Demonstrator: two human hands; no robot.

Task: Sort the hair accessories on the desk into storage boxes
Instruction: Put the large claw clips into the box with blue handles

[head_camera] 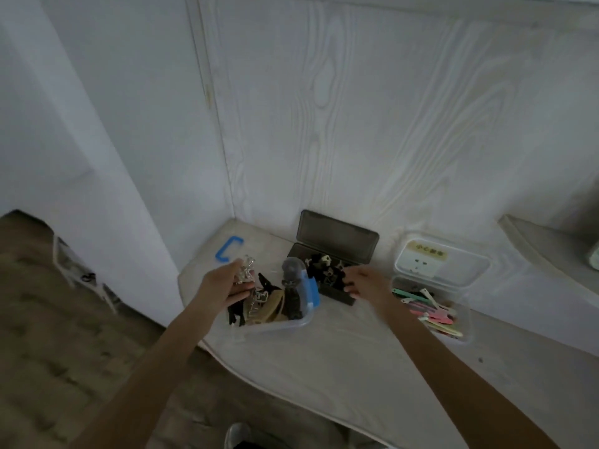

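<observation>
White wood-grain desk [340, 358] in a corner, wall panel behind. Three storage boxes along its back edge. Leftmost: clear box [275, 325] with a blue latch [310, 291] on its right end, packed with claw clips, black, beige and clear ones. Its blue-handled lid [229, 253] lies flat behind it. Middle: dark box [337, 294], hinged lid [337, 236] standing open against the wall, small black hair accessories [325, 270] heaped inside. Rightmost: clear box [453, 322] holding pastel snap clips [428, 314], its lid up in front of a wall socket [421, 262].

Left hand [227, 283] is over the leftmost box, fingers pinching a clear claw clip [246, 272]. Right hand [364, 283] is at the dark box's right front corner, fingers curled; blurred, cannot tell whether it grips anything.
</observation>
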